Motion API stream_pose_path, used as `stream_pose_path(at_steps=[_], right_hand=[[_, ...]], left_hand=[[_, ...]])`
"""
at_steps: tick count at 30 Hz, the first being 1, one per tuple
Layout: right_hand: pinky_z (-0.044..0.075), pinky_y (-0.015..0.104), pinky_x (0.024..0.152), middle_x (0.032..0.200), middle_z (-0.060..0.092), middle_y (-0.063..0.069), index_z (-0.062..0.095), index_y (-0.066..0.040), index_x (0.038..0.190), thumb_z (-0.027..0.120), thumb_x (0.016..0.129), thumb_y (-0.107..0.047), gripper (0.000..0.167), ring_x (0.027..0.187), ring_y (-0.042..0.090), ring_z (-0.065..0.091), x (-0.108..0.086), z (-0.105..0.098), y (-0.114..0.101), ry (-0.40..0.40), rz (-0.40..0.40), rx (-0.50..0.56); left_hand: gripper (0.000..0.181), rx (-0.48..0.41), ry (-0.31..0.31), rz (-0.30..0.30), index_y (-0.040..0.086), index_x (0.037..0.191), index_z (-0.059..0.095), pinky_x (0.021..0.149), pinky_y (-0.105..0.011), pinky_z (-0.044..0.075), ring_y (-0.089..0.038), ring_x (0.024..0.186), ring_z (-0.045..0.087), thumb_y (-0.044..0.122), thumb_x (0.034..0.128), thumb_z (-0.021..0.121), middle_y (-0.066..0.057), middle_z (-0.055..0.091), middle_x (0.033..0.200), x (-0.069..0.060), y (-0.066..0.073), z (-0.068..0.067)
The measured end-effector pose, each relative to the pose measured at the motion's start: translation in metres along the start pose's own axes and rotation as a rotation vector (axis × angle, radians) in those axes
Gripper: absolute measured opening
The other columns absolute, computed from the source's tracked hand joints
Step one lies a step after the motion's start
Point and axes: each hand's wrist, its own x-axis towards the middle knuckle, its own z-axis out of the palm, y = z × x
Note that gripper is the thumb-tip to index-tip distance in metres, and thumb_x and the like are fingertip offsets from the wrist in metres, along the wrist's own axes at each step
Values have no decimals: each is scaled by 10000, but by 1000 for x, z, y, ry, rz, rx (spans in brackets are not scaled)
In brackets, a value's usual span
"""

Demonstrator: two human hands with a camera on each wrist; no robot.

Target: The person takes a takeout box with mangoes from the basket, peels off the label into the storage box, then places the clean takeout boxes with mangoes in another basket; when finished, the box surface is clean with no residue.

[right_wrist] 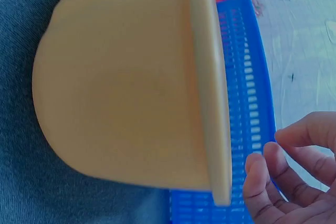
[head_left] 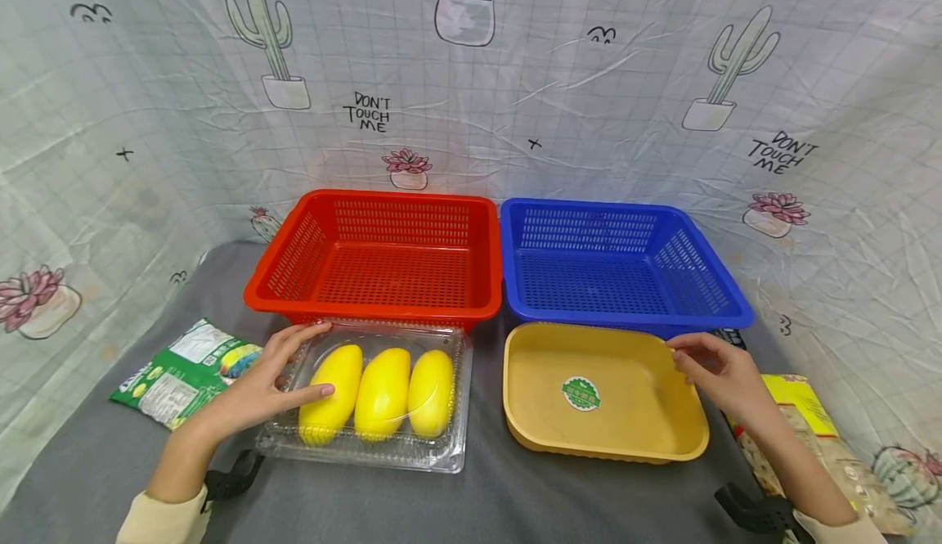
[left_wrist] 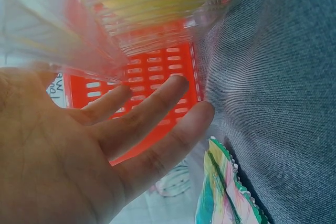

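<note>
A clear plastic clamshell box (head_left: 462,413) with three yellow mangoes (head_left: 382,393) in it lies in front of the red basket (head_left: 371,313). My left hand (head_left: 253,388) is at the box's left side, thumb reaching over the lid. In the left wrist view its fingers (left_wrist: 152,119) are spread and relaxed, not curled round anything. Near the right rim of the tan plastic tray (head_left: 625,372) is my right hand (head_left: 724,372). Its loosely bent fingers (right_wrist: 281,169) hold nothing and appear apart from the tray in the right wrist view. A green-and-white sticker (head_left: 581,393) is on the tray's bottom.
A blue basket (head_left: 625,315) stands behind the tray, beside the red one. To the left lies a green packet (head_left: 177,380); a yellow packet (head_left: 802,405) lies under my right forearm. Grey cloth (head_left: 486,495) covers the table, and a printed curtain (head_left: 559,86) hangs behind.
</note>
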Motion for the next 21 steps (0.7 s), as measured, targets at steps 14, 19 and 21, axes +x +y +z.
stream_pose_path(at_steps=[14,19,21], right_hand=[[571,222,693,995,701,-158,518,-201,1363,539,1002,-101,375,833,58,694,15,-18,20,-27,71,380],[572,225,717,1014,710,-132,516,-297,1320,534,1007,-115,362,850,79,703,20,-18,25,-71,109,473],[574,231,723,999,708,-131,528,-286,1302,552,1003,-160,325,845,85,703,21,-19,25,-69,146,467]], left_hand=[[683,-20,-16,3,287,1539,251,552,-286,351,-204,791,422,302,962,616,-144,329,1480,1,1,-2],[652,-15,-28,0,266,1542,261,687,-359,431,-278,951,472,302,979,590,-184,311,1489,-2,-1,-5],[651,-21,-26,-9,261,1539,272,698,-385,456,-300,962,483,299,975,596,-205,337,1442,-4,-2,-6]])
